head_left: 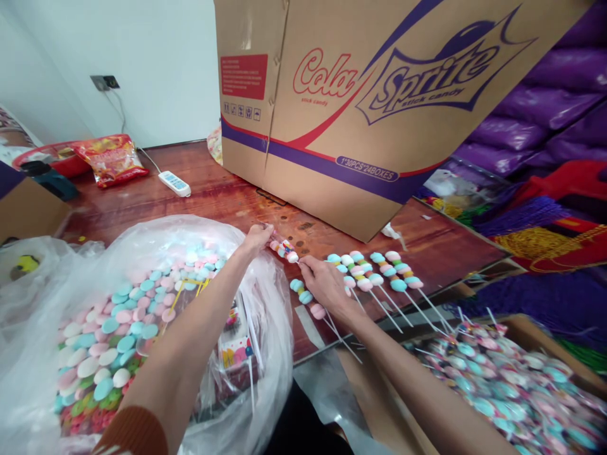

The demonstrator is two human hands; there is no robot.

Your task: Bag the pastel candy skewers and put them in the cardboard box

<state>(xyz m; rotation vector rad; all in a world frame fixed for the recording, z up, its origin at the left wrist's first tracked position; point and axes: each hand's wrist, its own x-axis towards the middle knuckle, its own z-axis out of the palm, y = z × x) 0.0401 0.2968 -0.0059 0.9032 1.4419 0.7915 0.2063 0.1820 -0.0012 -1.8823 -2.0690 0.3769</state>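
Observation:
Between my two hands is a candy skewer (286,250) with a printed clear wrapper around its sweets. My left hand (260,237) pinches the wrapper's far end. The fingers of my right hand (325,283) are closed around the stick just below the sweets. Several unwrapped candy skewers (364,273) in blue, white and pink lie side by side to the right of my right hand, their sticks over the table edge. Left of my arms, an open plastic bag (199,229) holds loose marshmallows (126,344) and gummy rings (97,414). A stack of printed wrappers (236,354) lies by the bag's right side.
A large cardboard box (303,126) stands at the back of the table (199,180). At lower right, a carton (533,335) is full of wrapped candy skewers (512,379). A power strip (174,183) and a red snack packet (111,161) lie at the back left. Purple bags (535,104) are stacked at right.

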